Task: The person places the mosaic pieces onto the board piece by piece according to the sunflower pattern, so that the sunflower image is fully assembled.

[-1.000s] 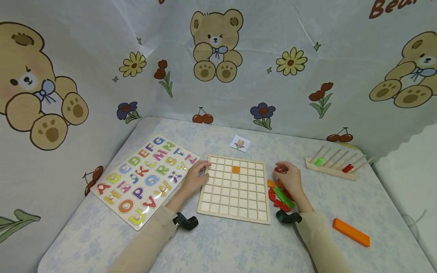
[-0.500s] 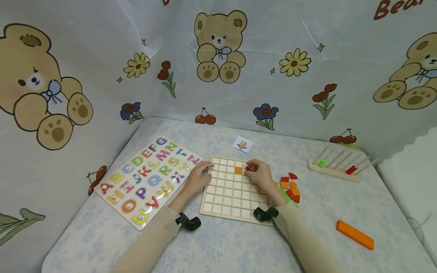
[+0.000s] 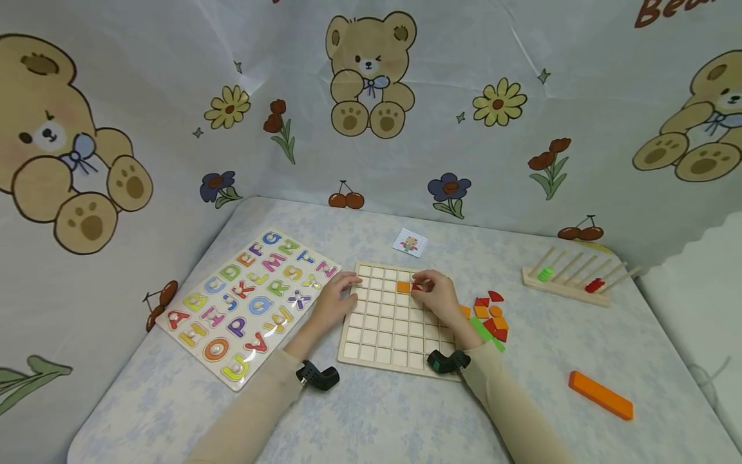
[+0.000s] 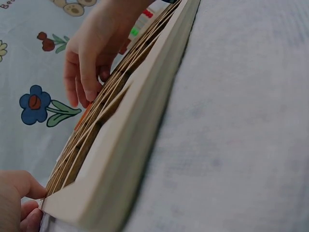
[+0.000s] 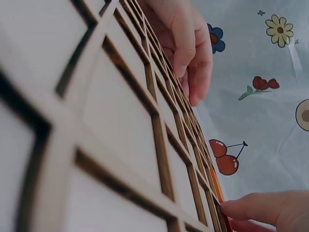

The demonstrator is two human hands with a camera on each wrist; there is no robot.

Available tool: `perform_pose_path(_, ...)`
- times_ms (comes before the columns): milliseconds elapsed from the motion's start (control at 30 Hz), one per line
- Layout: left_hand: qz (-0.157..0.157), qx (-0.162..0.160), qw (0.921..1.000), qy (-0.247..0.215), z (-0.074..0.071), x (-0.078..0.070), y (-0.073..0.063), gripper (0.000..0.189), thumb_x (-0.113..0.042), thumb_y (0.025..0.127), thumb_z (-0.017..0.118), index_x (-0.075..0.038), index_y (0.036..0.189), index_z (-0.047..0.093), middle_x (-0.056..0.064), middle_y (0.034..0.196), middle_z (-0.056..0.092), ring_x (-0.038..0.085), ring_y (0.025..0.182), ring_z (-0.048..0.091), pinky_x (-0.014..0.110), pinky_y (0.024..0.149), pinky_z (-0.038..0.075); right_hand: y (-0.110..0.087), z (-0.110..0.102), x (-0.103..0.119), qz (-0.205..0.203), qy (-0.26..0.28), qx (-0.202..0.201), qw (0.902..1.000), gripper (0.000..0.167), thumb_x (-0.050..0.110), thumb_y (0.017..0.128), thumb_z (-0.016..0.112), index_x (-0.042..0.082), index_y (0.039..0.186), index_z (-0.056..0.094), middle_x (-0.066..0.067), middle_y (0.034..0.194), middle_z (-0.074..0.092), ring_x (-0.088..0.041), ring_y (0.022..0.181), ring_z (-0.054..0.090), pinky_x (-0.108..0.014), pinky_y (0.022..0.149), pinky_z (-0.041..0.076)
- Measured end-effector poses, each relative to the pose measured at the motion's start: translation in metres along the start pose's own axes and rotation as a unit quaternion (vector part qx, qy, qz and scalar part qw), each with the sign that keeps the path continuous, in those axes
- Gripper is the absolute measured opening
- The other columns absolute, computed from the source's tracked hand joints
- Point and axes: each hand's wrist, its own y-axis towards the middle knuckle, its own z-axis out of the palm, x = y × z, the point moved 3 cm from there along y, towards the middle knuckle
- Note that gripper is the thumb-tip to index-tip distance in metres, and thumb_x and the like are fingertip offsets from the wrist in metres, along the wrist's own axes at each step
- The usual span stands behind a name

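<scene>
A wooden grid board (image 3: 371, 336) lies in front of me, with an orange square tile (image 3: 402, 287) in one cell near its far side. My left hand (image 3: 333, 301) grips the board's left edge, thumb and fingers at the rim. With thumb and fingertips, my right hand (image 3: 438, 298) pinches a small red tile (image 3: 415, 288) at the cell just right of the orange square. Fingers cover most of that tile, so its full shape is hidden. In the right wrist view, the right thumb tip (image 5: 229, 208) presses close to the grid beside the orange.
Right of the board lies a loose pile of red, orange and green tiles (image 3: 496, 312). A picture card (image 3: 410, 243) sits behind it. An alphabet puzzle (image 3: 249, 303) lies left; a peg rack (image 3: 570, 291) and an orange bar (image 3: 601, 396) are at right.
My right hand has come left from the tile pile to the board with a red tile, which now sits lower at the cell. The left hand has stayed on the board's edge.
</scene>
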Motion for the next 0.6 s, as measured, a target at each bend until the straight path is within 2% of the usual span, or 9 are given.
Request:
perform_pose_path(200,-0.006,0.004,1.0,0.0,0.0,0.003,0.001,0.029,0.0,0.091,0.061,0.0,0.12,0.066,0.015,0.139,0.054,0.032,0.128,0.054,0.044,0.109,0.047,0.0,0.001,0.003,-0.022,-0.001,0.016,0.9996,0.028,-0.006,0.085,0.071,-0.005,0.113,0.069,-0.023,0.104,0.068,-0.016,0.071,0.049,-0.023,0.063,0.042)
perform_pose_path(433,0.004,-0.003,1.0,0.004,0.001,0.006,0.002,0.026,0.001,0.091,0.061,-0.002,0.116,0.068,0.015,0.138,0.055,0.033,0.128,0.054,0.046,0.107,0.048,0.0,-0.001,0.0,-0.023,-0.001,-0.001,0.9997,0.024,-0.004,0.085,0.071,-0.004,0.109,0.07,-0.022,0.099,0.067,-0.013,0.066,0.046,-0.022,0.059,0.038)
perform_pose_path(600,-0.003,-0.001,1.0,0.007,0.001,0.006,0.003,0.025,0.001,0.091,0.062,-0.002,0.115,0.069,0.014,0.138,0.055,0.032,0.129,0.054,0.044,0.108,0.048,0.001,-0.011,0.001,-0.009,0.003,0.004,0.9999,0.026,-0.003,0.087,0.07,-0.005,0.112,0.068,-0.024,0.104,0.067,-0.018,0.073,0.052,-0.022,0.06,0.041)
